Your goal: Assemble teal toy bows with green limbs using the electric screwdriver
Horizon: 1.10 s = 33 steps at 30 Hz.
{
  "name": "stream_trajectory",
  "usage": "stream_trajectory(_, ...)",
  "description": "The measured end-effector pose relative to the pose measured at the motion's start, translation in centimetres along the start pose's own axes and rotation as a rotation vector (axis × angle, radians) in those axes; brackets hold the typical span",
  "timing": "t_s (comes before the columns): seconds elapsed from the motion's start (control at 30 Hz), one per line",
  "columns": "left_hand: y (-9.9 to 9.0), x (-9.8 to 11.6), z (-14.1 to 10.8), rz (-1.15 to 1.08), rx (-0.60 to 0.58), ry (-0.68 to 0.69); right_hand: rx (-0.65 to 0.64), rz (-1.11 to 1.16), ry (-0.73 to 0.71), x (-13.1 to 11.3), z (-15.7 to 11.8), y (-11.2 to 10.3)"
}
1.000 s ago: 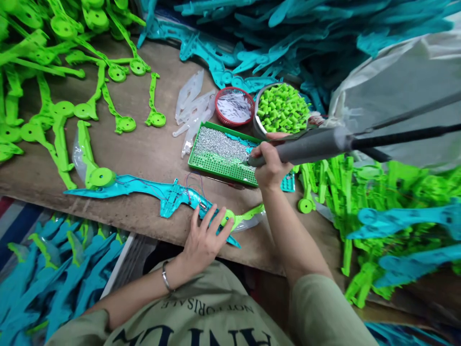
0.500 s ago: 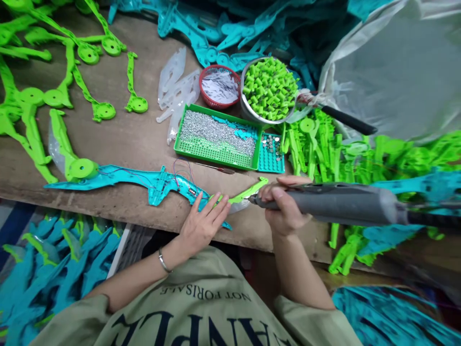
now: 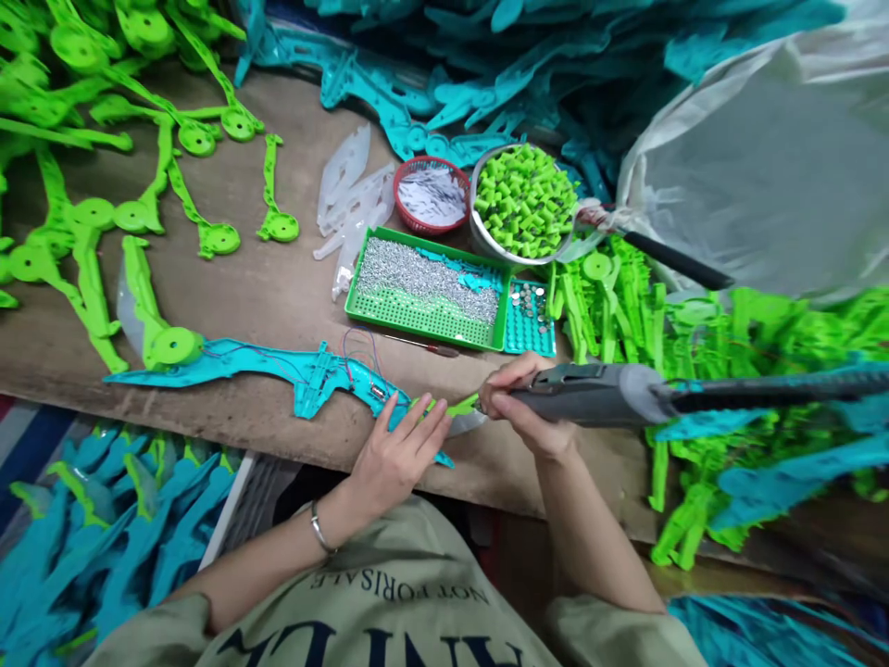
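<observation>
1. Below the table's near edge, glossy turquoise pieces (image 3: 104,556) lie stacked at the left.
2. The left hand (image 3: 397,459) lies on the right end of a long, curved turquoise frame (image 3: 260,359), fingers flat and slightly spread. The frame lies along the front of the brown, scuffed table (image 3: 236,301), thin wires looping from it, a round-ended green arm at its left.
3. The right hand (image 3: 529,408) has its fingers wrapped around a smooth grey driver (image 3: 604,394), its tip at the green piece beyond the left hand.
4. Behind, a perforated green tray (image 3: 409,317) holds small silvery bits and turquoise pieces; the studded turquoise tray (image 3: 522,332) beside it holds small metal discs.
5. Farther back, a red mesh basket (image 3: 415,222) holds pale strips, and a round basin (image 3: 494,248) is heaped with green blocks.
6. Turquoise parts (image 3: 590,56) pile up at the back, near a whitish, creased sack (image 3: 736,167).
</observation>
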<state>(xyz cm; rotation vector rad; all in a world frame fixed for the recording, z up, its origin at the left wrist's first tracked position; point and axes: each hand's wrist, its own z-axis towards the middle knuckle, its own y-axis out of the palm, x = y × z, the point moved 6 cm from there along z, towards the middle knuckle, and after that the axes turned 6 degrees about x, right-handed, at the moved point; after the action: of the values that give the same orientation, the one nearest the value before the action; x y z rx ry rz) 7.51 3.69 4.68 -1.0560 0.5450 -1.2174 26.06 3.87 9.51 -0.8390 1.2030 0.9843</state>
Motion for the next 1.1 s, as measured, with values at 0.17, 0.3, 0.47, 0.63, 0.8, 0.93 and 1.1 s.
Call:
stream_trajectory(0.17,0.0,0.0,-0.1,-0.018,-0.002,-0.003,0.256,0.08,-0.254,-2.7,5.2,-0.1)
stream_trajectory(0.3,0.2,0.0,-0.2,-0.023,-0.016,-0.006,0.499,0.084,-0.315,-1.1,8.7,0.8)
stream_trajectory(0.47,0.2,0.0,-0.2,-0.028,-0.011,-0.001,0.513,-0.02,-0.241,2.2,10.3,1.2)
stream_trajectory(0.63,-0.3,-0.1,0.0,-0.039,0.017,-0.006,0.503,-0.024,-0.226,3.3,10.7,1.1)
stream_trajectory(0.8,-0.2,-0.1,-0.1,-0.038,-0.009,0.002,0.48,-0.031,-0.221,3.3,11.1,1.4)
stream_trajectory(0.93,-0.2,-0.1,-0.1,-0.028,-0.009,0.005,0.481,-0.029,-0.22,3.3,11.2,1.4)
stream_trajectory(1.1,-0.1,-0.1,0.0,-0.025,0.005,0.001,0.479,-0.029,-0.236,3.5,11.4,1.5)
